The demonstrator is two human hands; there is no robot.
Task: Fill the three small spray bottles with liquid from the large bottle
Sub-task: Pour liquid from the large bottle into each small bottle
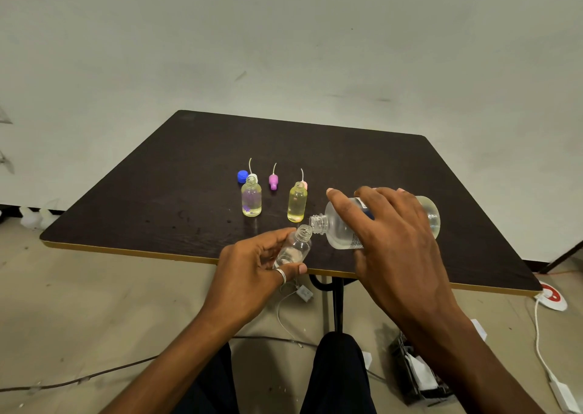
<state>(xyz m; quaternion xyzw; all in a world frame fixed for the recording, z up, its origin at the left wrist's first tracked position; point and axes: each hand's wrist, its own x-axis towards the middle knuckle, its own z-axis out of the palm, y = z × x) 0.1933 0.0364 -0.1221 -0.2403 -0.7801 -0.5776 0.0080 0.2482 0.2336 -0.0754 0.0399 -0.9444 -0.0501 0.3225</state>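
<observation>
Head view: lower centre of the frame
Small bottles: three; two (251,199) (297,202) stand filled
Left hand (252,271): grasps third small bottle (295,246)
Right hand (394,233): grips tipped large bottle (340,227)
Label: unreadable

The bench (362,167) lies bare across its far half, its left side and its right corner. Obstacles cluster mid-bench: two open, filled small bottles (251,196) (297,201) stand apart, a passable gap between them, with the blue cap (242,176) and three spray tops (273,181) just behind. Both hands (252,271) (388,233) with their bottles block the near edge.
</observation>
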